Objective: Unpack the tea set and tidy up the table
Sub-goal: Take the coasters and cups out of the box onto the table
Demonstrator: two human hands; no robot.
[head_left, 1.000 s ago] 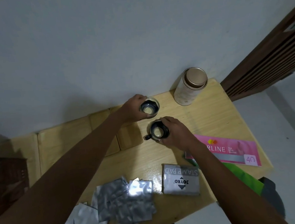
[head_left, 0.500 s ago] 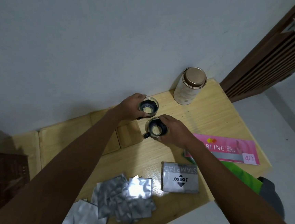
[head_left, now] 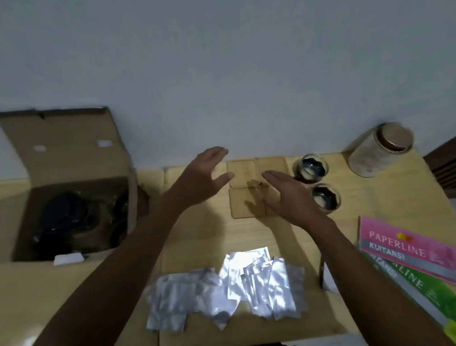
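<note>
Box (head_left: 64, 170) far left of fingers, dark teaware inside. Left hand (head_left: 200, 179) spread, empty. Coasters (head_left: 246, 187) between fingertips. Right hand (head_left: 289, 195) flat, fingers together, empty. Cups (head_left: 310, 167) just right. Step, judged: placing cups; next needs one gripped, set on a coaster.

Counter (head_left: 66, 297): pale wood, smooth. Box (head_left: 65, 148): matt cardboard. Sachets (head_left: 258, 277): shiny foil. Cups (head_left: 309, 166): glossy, prob. glass. Coasters (head_left: 242, 171): wood. Tin (head_left: 379, 151): dull metal lid.

place: office | evidence: receipt books (head_left: 421, 255), wooden table (head_left: 66, 297), plain wall (head_left: 211, 64)
</note>
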